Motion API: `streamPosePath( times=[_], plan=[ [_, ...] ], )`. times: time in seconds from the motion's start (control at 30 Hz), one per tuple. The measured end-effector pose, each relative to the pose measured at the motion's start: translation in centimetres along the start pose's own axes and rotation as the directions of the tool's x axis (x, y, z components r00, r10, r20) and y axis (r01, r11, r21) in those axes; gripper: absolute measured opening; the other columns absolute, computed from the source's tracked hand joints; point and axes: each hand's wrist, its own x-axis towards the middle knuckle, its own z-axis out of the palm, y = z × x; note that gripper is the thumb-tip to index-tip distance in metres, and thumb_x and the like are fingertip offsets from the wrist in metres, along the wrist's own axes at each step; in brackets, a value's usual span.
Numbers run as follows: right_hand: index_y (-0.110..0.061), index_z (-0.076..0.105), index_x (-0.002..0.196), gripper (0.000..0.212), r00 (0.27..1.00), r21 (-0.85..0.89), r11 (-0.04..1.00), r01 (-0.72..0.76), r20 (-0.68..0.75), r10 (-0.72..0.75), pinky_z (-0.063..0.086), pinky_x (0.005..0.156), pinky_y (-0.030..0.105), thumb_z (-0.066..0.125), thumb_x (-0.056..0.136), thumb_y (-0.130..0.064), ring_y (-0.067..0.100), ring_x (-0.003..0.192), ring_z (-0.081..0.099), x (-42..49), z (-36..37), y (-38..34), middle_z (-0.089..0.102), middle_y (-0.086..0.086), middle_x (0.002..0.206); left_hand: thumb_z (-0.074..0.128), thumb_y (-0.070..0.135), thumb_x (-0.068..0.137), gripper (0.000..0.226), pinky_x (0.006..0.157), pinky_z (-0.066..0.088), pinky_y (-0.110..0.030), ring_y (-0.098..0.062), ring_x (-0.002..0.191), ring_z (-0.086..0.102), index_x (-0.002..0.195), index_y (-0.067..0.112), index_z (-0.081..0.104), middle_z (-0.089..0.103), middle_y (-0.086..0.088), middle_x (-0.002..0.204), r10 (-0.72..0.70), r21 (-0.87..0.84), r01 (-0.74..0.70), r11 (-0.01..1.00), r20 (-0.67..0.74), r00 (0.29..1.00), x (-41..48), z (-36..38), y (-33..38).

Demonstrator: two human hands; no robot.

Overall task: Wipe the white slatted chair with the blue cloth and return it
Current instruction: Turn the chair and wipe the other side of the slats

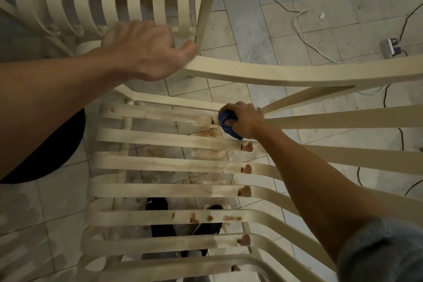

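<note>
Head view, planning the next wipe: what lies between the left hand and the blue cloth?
In the head view, the chair's curved rail gripped by the left hand, then floor tiles, then a thin slat beside the blue cloth.

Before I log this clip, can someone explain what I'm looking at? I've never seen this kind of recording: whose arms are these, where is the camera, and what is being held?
There is no machine here. A person works with bare hands, and the single picture comes from a camera worn on their head, looking down. The left hand grips the curved frame of the white slatted chair. The right hand holds a bunched blue cloth against a slat, near brown stains on the slats. Below is a tiled floor with a power strip.
</note>
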Motion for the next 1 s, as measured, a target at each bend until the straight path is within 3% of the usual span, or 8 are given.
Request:
streamPosePath(
  times=[0.13, 0.3, 0.43, 0.57, 0.7, 0.8, 1.0],
  plan=[
    [-0.04, 0.048, 0.13, 0.037, 0.993, -0.111, 0.988, -0.11, 0.019, 0.113, 0.035, 0.096, 0.045, 0.051, 0.095, -0.029, 0.036, 0.112, 0.044, -0.7, -0.9, 2.9, 0.049, 0.006, 0.121, 0.012, 0.078, 0.084, 0.079, 0.053, 0.03, -0.026, -0.015, 0.045, 0.031, 0.051, 0.015, 0.048, 0.032, 0.002, 0.048, -0.008, 0.004, 0.008, 1.0, 0.007, 1.0, 0.1, 0.0, 0.0],
    [-0.026, 0.046, 0.13, 0.042, 0.994, -0.079, 0.991, -0.11, 0.006, 0.111, 0.042, 0.091, 0.042, 0.055, 0.09, -0.017, 0.033, 0.107, 0.05, -0.3, -0.7, 2.2, 0.053, 0.008, 0.122, 0.013, 0.076, 0.085, 0.081, 0.053, 0.029, -0.027, -0.016, 0.046, 0.031, 0.051, 0.012, 0.05, 0.033, 0.001, 0.048, -0.015, 0.015, 0.015, 1.0, -0.006, 1.0, 0.2, 0.2, 0.1],
    [-0.025, 0.045, 0.129, 0.047, 0.999, 0.036, 0.999, -0.036, -0.013, 0.036, 0.038, 0.09, 0.042, 0.055, 0.086, -0.009, 0.034, 0.108, 0.045, 0.2, 0.2, -0.3, 0.05, 0.007, 0.126, 0.014, 0.075, 0.087, 0.08, 0.053, 0.028, -0.026, -0.015, 0.045, 0.03, 0.05, 0.013, 0.049, 0.031, 0.002, 0.047, -0.006, 0.026, 0.007, 1.0, -0.024, 1.0, 0.1, 0.2, 0.2],
    [-0.029, 0.044, 0.13, 0.043, 0.991, 0.141, 0.988, 0.059, -0.125, -0.042, 0.032, 0.095, 0.04, 0.05, 0.09, -0.014, 0.032, 0.111, 0.041, 0.2, 2.0, -3.2, 0.048, 0.003, 0.127, 0.015, 0.076, 0.089, 0.076, 0.052, 0.028, -0.025, -0.014, 0.045, 0.029, 0.05, 0.018, 0.044, 0.03, 0.004, 0.047, -0.024, 0.03, 0.025, 0.999, -0.024, 0.999, 0.0, 0.3, 0.2],
    [-0.034, 0.043, 0.134, 0.04, 0.977, 0.057, 0.994, 0.097, -0.195, -0.084, 0.028, 0.103, 0.04, 0.048, 0.095, -0.025, 0.029, 0.116, 0.041, -1.0, 2.7, -1.5, 0.047, 0.001, 0.133, 0.015, 0.077, 0.09, 0.076, 0.052, 0.028, -0.024, -0.014, 0.044, 0.029, 0.05, 0.018, 0.044, 0.03, 0.004, 0.047, -0.021, 0.035, 0.022, 0.999, -0.026, 0.999, 0.1, 0.4, 0.1],
    [-0.036, 0.043, 0.135, 0.039, 0.982, -0.044, 0.999, -0.008, -0.19, -0.001, 0.026, 0.107, 0.042, 0.047, 0.096, -0.029, 0.03, 0.12, 0.041, -1.7, 1.8, 1.2, 0.049, 0.0, 0.133, 0.014, 0.077, 0.088, 0.077, 0.053, 0.029, -0.025, -0.014, 0.045, 0.03, 0.05, 0.017, 0.045, 0.03, 0.003, 0.047, -0.027, 0.036, 0.027, 0.999, -0.024, 0.999, 0.1, 0.2, 0.0],
    [-0.034, 0.049, 0.132, 0.043, 0.984, -0.047, 0.993, -0.107, -0.148, 0.099, 0.029, 0.106, 0.041, 0.046, 0.093, -0.015, 0.035, 0.117, 0.043, -1.6, 0.8, 1.6, 0.05, 0.002, 0.131, 0.014, 0.075, 0.088, 0.079, 0.053, 0.029, -0.026, -0.016, 0.045, 0.032, 0.051, 0.015, 0.048, 0.032, 0.001, 0.048, -0.044, 0.049, 0.046, 0.998, -0.024, 0.999, 0.1, 0.2, 0.2]
  ],
)
